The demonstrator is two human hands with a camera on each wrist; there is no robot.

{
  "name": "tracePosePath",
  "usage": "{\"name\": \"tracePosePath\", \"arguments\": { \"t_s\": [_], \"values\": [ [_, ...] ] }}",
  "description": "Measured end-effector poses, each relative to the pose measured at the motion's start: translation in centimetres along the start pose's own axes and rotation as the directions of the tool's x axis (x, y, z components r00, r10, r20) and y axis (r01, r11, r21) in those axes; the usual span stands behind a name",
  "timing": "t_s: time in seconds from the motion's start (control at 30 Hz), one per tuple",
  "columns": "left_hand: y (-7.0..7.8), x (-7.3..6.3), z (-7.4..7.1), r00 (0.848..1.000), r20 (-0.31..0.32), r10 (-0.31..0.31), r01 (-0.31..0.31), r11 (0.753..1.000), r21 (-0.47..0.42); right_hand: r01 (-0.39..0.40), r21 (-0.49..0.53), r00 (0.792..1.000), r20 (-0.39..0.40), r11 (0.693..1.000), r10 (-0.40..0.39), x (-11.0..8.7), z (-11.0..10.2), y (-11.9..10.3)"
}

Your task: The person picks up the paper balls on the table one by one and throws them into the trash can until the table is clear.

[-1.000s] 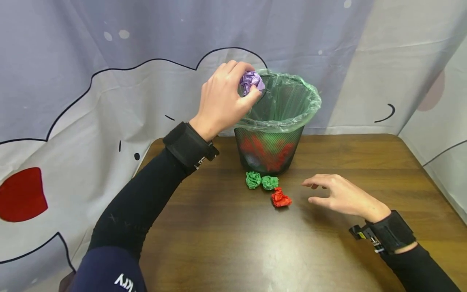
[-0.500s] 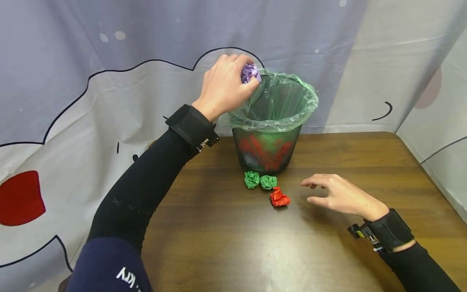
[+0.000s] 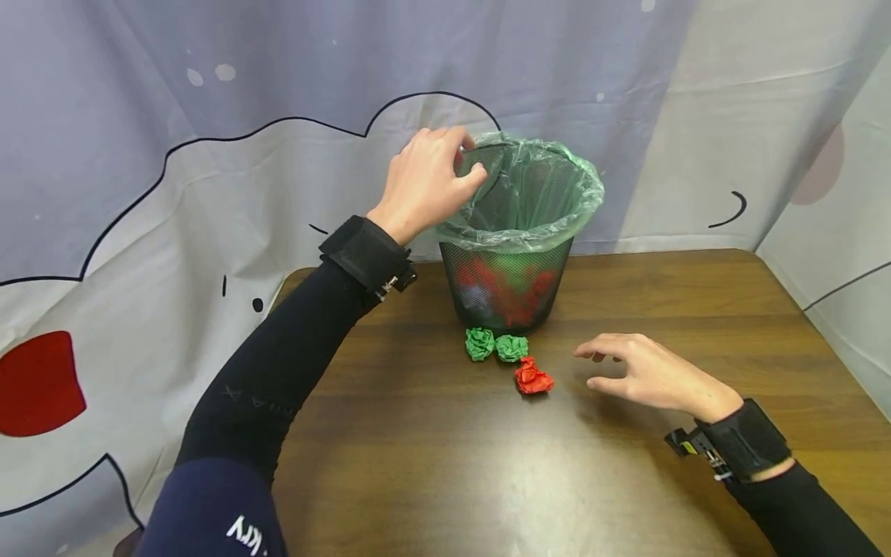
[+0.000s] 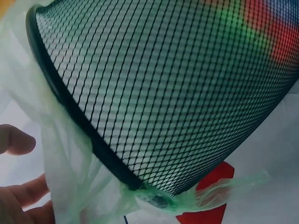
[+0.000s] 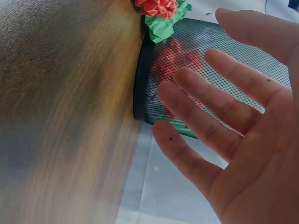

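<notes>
A black mesh wastebasket (image 3: pixel 511 290) lined with a green plastic bag (image 3: pixel 536 238) stands at the back of the table. Over its left rim is my left hand (image 3: pixel 430 182), thumb and fingers apart and nothing held. In the left wrist view its fingertips (image 4: pixel 29 191) are beside the bag's edge. Through the mesh, red, green and purple shapes show. In front of the basket lie two green crumpled paper balls (image 3: pixel 479 344) and a red crumpled paper ball (image 3: pixel 534 377). To their right hovers my right hand (image 3: pixel 650 371), fingers loosely bent, holding nothing.
The brown wooden table (image 3: pixel 431 464) reaches back to a printed curtain (image 3: pixel 292 186), which hangs right behind the basket. Another curtain side (image 3: pixel 845 255) borders the table on the right. Both wrists wear black straps (image 3: pixel 745 441) with small cameras.
The purple crumpled paper ball has left my left hand; a purple patch now shows low inside the basket. The left hand has dropped slightly from its raised spot. My right hand stays still.
</notes>
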State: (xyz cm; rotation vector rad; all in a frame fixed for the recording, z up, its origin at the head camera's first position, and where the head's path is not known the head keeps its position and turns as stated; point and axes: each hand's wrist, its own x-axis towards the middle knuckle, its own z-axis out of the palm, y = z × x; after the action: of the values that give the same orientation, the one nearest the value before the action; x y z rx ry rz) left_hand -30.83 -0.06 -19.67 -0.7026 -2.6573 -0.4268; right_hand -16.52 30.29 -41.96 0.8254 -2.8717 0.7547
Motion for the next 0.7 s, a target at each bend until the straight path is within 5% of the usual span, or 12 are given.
{"name": "tracePosePath", "arguments": {
  "t_s": [0.3,0.7],
  "values": [
    [-0.9,-3.3,0.9,0.992,-0.121,0.042,-0.049,0.997,-0.054,0.017,-0.010,1.000,-0.010,1.000,-0.017,0.0,0.1,0.0],
    [-2.5,-7.2,2.2,0.962,-0.265,0.069,-0.101,0.989,-0.111,-0.003,-0.002,1.000,0.003,1.000,0.003,0.1,0.3,0.0]
  ]
}}
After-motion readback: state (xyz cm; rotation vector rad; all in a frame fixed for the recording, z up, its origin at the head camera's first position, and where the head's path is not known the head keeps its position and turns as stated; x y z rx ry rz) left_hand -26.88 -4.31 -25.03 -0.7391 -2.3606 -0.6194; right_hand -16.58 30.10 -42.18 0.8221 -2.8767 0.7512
